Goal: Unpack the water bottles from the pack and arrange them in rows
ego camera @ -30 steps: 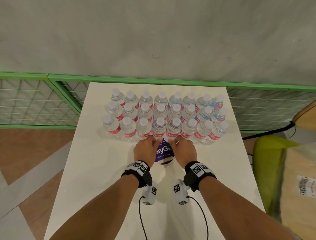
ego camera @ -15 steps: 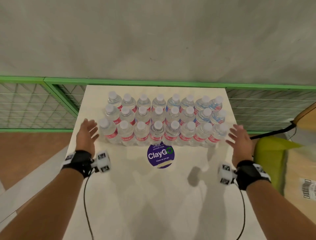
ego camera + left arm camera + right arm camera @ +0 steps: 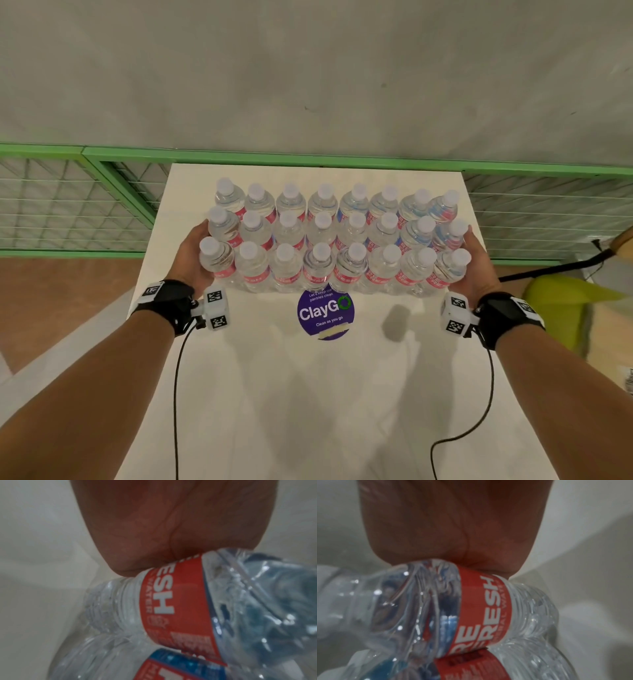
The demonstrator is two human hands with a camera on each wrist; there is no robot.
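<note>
Several clear water bottles [image 3: 322, 240] with white caps and red labels stand upright in three rows on the white table [image 3: 308, 394]. My left hand [image 3: 191, 260] lies flat against the left end of the block, touching the front two bottles there. My right hand [image 3: 479, 267] presses the right end the same way. In the left wrist view my palm [image 3: 171, 527] rests on a red-labelled bottle [image 3: 171, 601]. The right wrist view shows my palm [image 3: 453, 527] against another bottle [image 3: 479, 608]. The fingertips are hidden behind the bottles.
A round purple ClayGo sticker [image 3: 325, 313] is on the table just in front of the bottles. A green wire fence [image 3: 68, 205] runs behind the table. A yellow-green chair [image 3: 555, 308] and a cardboard box [image 3: 613, 342] stand to the right. Thin black cables [image 3: 176, 394] trail from my wrists.
My hands left the middle front of the bottle block, swung apart to either side, and now press against its left and right ends.
</note>
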